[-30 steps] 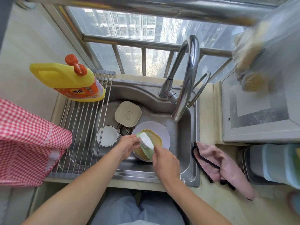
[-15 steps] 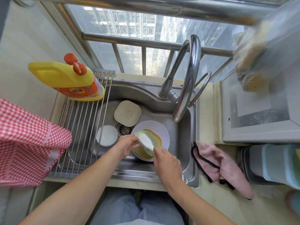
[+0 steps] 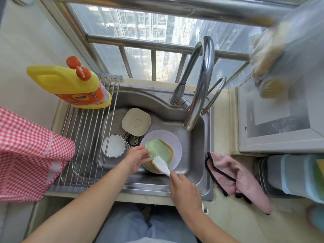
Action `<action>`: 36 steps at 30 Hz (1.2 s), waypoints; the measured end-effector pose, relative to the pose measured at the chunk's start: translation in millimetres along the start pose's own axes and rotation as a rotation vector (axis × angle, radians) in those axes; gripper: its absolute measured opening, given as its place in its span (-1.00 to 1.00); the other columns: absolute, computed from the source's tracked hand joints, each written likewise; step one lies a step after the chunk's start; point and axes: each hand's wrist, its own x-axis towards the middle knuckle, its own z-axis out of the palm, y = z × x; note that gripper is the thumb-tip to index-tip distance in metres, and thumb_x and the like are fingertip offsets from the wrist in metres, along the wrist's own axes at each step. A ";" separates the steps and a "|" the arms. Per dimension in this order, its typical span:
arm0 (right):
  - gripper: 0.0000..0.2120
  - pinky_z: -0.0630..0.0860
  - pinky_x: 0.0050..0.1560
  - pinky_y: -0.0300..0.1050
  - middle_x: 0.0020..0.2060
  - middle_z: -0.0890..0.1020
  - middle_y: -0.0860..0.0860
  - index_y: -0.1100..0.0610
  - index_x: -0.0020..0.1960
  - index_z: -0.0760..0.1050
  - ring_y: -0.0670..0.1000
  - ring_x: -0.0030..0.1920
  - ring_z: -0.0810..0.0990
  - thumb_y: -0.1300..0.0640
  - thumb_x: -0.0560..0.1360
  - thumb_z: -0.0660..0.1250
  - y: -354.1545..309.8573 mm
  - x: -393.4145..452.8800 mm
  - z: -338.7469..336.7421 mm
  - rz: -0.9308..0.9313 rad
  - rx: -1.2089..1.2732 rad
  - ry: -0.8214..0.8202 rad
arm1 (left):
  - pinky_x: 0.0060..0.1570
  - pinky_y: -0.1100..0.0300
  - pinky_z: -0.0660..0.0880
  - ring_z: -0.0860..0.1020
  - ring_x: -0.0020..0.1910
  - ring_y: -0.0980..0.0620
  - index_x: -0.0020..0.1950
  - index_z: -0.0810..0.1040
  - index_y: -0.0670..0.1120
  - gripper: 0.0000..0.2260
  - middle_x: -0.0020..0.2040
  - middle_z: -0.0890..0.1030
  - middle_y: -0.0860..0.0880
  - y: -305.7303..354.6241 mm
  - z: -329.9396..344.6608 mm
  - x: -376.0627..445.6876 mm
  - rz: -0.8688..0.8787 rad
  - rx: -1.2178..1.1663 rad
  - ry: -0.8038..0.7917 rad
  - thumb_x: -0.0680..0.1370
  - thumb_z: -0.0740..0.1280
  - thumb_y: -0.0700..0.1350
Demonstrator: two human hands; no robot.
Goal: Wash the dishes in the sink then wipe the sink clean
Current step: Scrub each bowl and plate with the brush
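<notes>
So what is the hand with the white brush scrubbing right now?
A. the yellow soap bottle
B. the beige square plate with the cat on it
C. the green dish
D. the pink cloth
C: the white brush in the right hand has its bristles on the green dish, which the left hand holds over the sink.

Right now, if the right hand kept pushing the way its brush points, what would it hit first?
The right hand aims its white brush up-left; the bristles already meet the green plate held by the left hand. Depth is hard to judge.
</notes>
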 end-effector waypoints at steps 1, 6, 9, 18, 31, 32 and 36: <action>-0.65 0.13 -0.54 -0.08 -0.38 0.47 -0.03 -0.06 0.01 0.38 0.20 -0.54 0.47 0.10 0.39 0.52 2.6 -2.1 3.2 0.000 -0.015 0.012 | -0.27 0.19 0.65 0.68 -0.22 -0.01 0.27 0.53 -0.33 -0.75 -0.11 0.68 -0.16 -0.9 0.1 -0.5 -0.001 0.000 -0.002 0.59 0.30 -0.40; -0.92 0.37 -0.35 -0.01 -0.25 0.51 0.01 -0.01 0.02 0.35 0.23 -0.27 0.57 0.01 0.65 0.18 -12.1 32.2 -10.0 -0.021 0.080 0.106 | -0.24 0.16 0.67 0.67 -0.09 -0.08 0.32 0.49 -0.37 -0.71 0.01 0.67 -0.23 -4.3 0.2 -0.9 0.002 -0.029 -0.006 0.59 0.30 -0.40; -0.96 0.31 -0.38 -0.03 -0.29 0.41 -0.02 -0.01 0.05 0.40 0.23 -0.32 0.56 0.05 0.62 0.23 -10.2 24.2 -12.4 -0.062 0.026 0.081 | -0.28 0.16 0.65 0.67 -0.07 -0.09 0.36 0.45 -0.37 -0.65 0.14 0.64 -0.29 -1.9 -2.5 0.0 0.003 -0.036 0.031 0.57 0.32 -0.40; -0.89 0.49 -0.33 0.05 -0.32 0.52 -0.01 0.01 -0.03 0.38 0.18 -0.29 0.52 0.01 0.65 0.18 -0.4 43.1 -0.6 -0.028 0.210 0.120 | -0.25 0.15 0.67 0.66 -0.19 -0.03 0.29 0.50 -0.32 -0.73 -0.07 0.65 -0.18 -6.2 -4.7 -2.8 0.036 0.063 -0.004 0.59 0.29 -0.40; -0.93 0.48 -0.20 -0.01 -0.26 0.61 0.05 -0.02 -0.03 0.50 0.20 -0.15 0.56 0.09 0.55 0.24 6.3 50.1 7.7 0.258 0.457 -0.002 | -0.19 -0.16 0.67 0.61 0.16 -0.23 0.38 0.42 -0.31 -0.69 0.26 0.59 -0.31 -17.2 -20.9 2.9 -0.038 -0.039 0.068 0.63 0.27 -0.34; -0.93 0.48 -0.19 -0.01 -0.23 0.61 0.05 -0.02 -0.06 0.49 0.20 -0.13 0.57 0.10 0.55 0.24 11.1 53.9 7.2 0.319 0.463 -0.021 | -0.19 -0.15 0.67 0.63 0.11 -0.20 0.38 0.43 -0.30 -0.70 0.24 0.59 -0.29 -15.6 -18.8 3.9 -0.031 -0.063 0.077 0.64 0.26 -0.34; -0.96 0.48 -0.23 -0.04 -0.24 0.61 0.01 -0.07 -0.07 0.47 0.13 -0.15 0.57 0.05 0.53 0.25 5.1 55.8 4.3 0.283 0.494 -0.073 | -0.17 -0.13 0.65 0.64 -0.01 -0.15 0.38 0.43 -0.19 -0.74 0.24 0.61 -0.25 -10.7 -7.0 -1.2 -0.024 0.089 0.028 0.68 0.22 -0.21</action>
